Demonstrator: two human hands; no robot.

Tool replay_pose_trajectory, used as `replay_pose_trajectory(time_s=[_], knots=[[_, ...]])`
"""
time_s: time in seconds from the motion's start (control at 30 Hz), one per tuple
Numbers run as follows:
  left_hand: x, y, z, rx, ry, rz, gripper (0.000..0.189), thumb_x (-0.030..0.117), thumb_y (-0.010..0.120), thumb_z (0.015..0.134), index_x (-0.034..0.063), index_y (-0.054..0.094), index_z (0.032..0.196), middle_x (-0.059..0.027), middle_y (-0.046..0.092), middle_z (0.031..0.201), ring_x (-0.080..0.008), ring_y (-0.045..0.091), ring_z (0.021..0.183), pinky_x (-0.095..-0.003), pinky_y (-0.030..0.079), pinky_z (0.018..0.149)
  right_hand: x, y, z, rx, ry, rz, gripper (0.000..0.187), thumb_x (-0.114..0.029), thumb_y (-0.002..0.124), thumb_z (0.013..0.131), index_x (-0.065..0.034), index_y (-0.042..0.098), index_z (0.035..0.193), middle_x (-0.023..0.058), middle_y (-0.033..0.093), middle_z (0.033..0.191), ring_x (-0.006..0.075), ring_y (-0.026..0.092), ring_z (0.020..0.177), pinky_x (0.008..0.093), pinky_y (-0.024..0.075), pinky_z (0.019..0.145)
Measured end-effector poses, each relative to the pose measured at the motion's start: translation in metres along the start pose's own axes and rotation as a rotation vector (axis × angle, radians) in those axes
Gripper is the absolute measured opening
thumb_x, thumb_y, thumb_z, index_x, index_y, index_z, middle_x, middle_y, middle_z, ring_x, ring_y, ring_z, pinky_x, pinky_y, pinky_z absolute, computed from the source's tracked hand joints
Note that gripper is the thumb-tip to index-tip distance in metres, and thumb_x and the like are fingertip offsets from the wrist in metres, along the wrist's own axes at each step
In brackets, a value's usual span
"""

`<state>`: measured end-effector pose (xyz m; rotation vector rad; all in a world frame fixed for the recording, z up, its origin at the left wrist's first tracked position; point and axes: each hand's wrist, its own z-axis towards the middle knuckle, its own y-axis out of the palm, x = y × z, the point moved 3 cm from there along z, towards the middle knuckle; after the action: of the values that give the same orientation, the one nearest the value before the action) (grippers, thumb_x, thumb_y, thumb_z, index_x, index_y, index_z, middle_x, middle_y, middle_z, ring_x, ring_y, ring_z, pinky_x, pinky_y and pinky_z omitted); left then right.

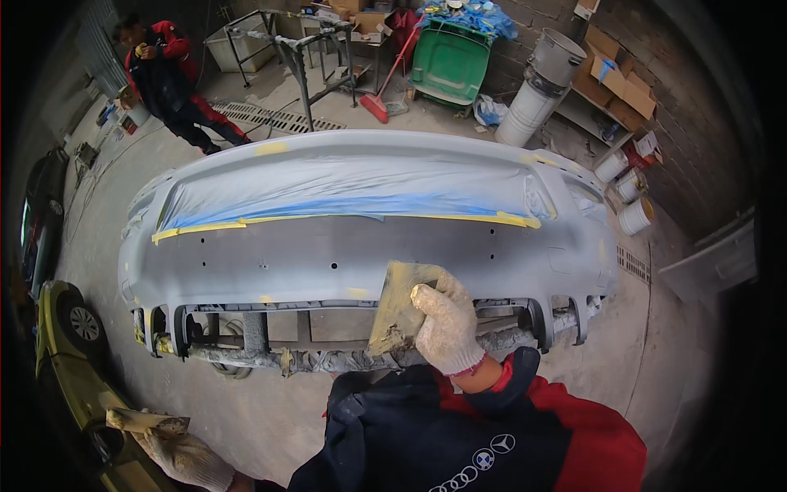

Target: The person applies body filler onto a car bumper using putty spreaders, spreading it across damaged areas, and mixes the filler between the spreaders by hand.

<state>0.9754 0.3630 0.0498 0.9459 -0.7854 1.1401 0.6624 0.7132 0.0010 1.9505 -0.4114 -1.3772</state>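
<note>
A grey-primed car bumper cover (295,270) lies across a stand before me, with pale yellow filler patches on it. Masking film (344,184) edged with yellow tape covers its upper opening. My right hand (446,326), in a knitted work glove, grips a flat, putty-stained plate (396,301) above the bumper's near edge. Its thumb rests on the plate's face. Low at the left, clear of the bumper, my gloved left hand (184,458) holds a flat, putty-smeared tool (147,422), possibly a spreader, seen nearly edge-on.
A person (175,80) stands beyond the bumper at the upper left. Behind it are a metal frame stand (301,67), a red broom (374,107), a green bin (452,61) and a grey drum (529,111). A yellow-green car (67,369) stands at the left.
</note>
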Motion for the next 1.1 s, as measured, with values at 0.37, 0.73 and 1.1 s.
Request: replay_pose_trajectory(time_s=[0.37, 0.73, 1.1], knots=[[-0.057, 0.073, 0.063, -0.215, -0.255, -0.258, 0.061, 0.018, 0.054, 0.108, -0.0073, 0.037, 0.161, -0.0173, 0.052, 0.156, -0.0248, 0.054, 0.139, -0.0382, 0.045, 0.116, -0.021, -0.006, -0.030, 0.237, -0.262, 0.289, 0.036, 0.000, 0.057, 0.098, 0.0039, 0.062, 0.133, 0.0173, 0.070, 0.125, 0.0296, 0.072, 0.114, 0.0461, 0.0606, 0.102], [0.016, 0.111, 0.008, -0.412, -0.139, -0.220, 0.059, 0.014, 0.055, 0.106, -0.0076, 0.041, 0.160, -0.0192, 0.043, 0.167, -0.0278, 0.044, 0.152, -0.0360, 0.041, 0.122, -0.060, -0.061, 0.010, 0.117, -0.131, 0.296, 0.035, -0.001, 0.053, 0.099, 0.0037, 0.064, 0.133, 0.0170, 0.070, 0.125, 0.0291, 0.071, 0.116, 0.0458, 0.0605, 0.102], [0.075, 0.142, -0.071, -0.618, 0.249, 0.594, 0.043, 0.010, 0.049, 0.109, -0.0101, 0.056, 0.146, -0.0200, 0.074, 0.125, -0.0245, 0.074, 0.103, -0.0342, 0.060, 0.092, -0.050, -0.102, 0.024, -0.335, -0.054, 0.662, 0.033, -0.003, 0.059, 0.102, 0.0065, 0.061, 0.134, 0.0272, 0.069, 0.124, 0.0395, 0.071, 0.114, 0.0520, 0.0614, 0.098]])
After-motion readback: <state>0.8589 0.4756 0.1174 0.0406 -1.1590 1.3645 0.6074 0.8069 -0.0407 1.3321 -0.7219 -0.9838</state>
